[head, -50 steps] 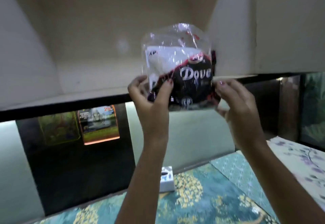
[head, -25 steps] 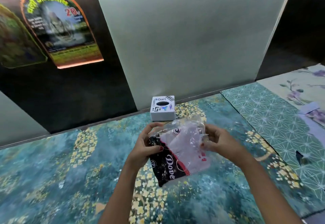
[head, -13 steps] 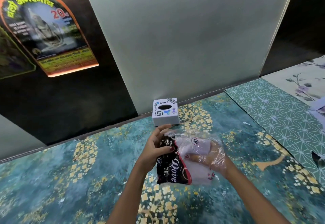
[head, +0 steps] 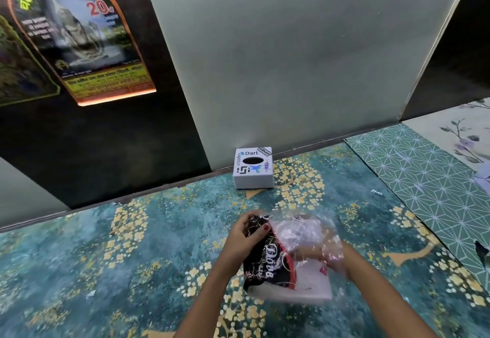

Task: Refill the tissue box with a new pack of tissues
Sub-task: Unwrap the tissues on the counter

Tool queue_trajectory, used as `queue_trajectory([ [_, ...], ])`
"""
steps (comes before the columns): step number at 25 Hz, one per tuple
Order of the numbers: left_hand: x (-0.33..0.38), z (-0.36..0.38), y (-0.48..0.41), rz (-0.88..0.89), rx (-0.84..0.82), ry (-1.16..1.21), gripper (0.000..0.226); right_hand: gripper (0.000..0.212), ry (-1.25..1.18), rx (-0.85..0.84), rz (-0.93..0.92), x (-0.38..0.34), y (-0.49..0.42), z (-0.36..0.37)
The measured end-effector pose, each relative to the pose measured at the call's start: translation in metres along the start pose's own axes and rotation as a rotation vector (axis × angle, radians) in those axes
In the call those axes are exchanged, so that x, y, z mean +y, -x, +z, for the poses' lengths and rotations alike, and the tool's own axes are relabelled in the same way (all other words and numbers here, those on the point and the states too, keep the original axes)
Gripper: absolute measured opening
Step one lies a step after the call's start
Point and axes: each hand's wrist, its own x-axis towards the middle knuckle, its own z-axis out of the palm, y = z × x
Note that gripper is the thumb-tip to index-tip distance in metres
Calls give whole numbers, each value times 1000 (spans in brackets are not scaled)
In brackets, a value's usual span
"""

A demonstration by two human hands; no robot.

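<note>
A clear plastic tissue pack (head: 289, 263) with a black and red "Dove" label lies low over the patterned surface. My left hand (head: 245, 239) pinches the pack's black upper-left corner. My right hand (head: 328, 257) is pushed inside the pack's open plastic and is seen through the film; what its fingers hold is blurred. White tissues show inside the wrapper. The small white cube tissue box (head: 253, 168), with stickers and a dark oval slot on top, stands farther away against the wall, apart from both hands.
The teal and gold floral surface (head: 132, 258) spreads around the hands. A green geometric mat (head: 413, 168) and a pale floral sheet (head: 461, 136) lie to the right. A frosted panel (head: 291, 59) and a dark wall with posters (head: 74, 35) rise behind.
The pack came down from the high shelf to just above the surface. My right hand went from gripping its edge to reaching inside the plastic, and the pack has shifted slightly right.
</note>
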Motion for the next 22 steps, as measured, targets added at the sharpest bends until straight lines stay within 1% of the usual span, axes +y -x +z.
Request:
queue_trajectory([
  [1, -8, -7, -4, -25, 86, -34, 24, 31, -1, 93, -25, -4, 2, -7],
  [3, -28, -29, -8, -62, 260, -81, 22, 52, -110, 255, -23, -6, 5, -33],
  [4, -38, -41, -9, -78, 321, -132, 23, 60, -158, 364, -28, -6, 8, -49],
  [6, -55, -55, -7, -127, 385, -274, 27, 64, -88, 628, -67, -9, 16, -75],
  [7, -58, -55, -5, -145, 405, -345, 29, 63, 15, 715, -105, -11, 19, -83],
  [8, -59, -51, -5, -142, 417, -432, 35, 62, 85, 752, -152, -17, 23, -87],
  [9, -58, -45, -6, -111, 422, -534, 45, 63, 87, 721, -199, -24, 25, -88],
  [10, -57, -39, -10, -60, 416, -637, 57, 64, 10, 616, -224, -29, 25, -83],
  [11, -54, -33, -14, -20, 387, -708, 66, 66, -112, 464, -226, -34, 24, -74],
  [12, -51, -28, -19, 20, 346, -719, 68, 67, -205, 314, -192, -36, 20, -62],
  [13, -48, -26, -24, 30, 296, -657, 61, 66, -270, 196, -140, -35, 15, -48],
  [15, -40, -25, -28, -33, 257, -379, 33, 60, -319, 57, -22, -21, -3, -17],
  [16, -38, -27, -28, -72, 287, -238, 24, 56, -328, 28, 19, -9, -13, -2],
  [17, -37, -29, -26, -97, 340, -161, 22, 54, -317, 24, 49, 5, -25, 10],
  [18, -38, -31, -21, -83, 399, -152, 21, 56, -285, 31, 78, 17, -33, 19],
  [19, -39, -31, -15, -9, 470, -184, 20, 63, -256, 43, 89, 28, -41, 26],
  [20, -41, -30, -9, 134, 541, -265, 18, 70, -223, 60, 93, 34, -47, 28],
  [21, -43, -26, -3, 324, 569, -367, 17, 73, -179, 76, 81, 36, -51, 29],
  [22, -44, -19, 3, 503, 525, -481, 17, 71, -136, 96, 72, 36, -54, 29],
])
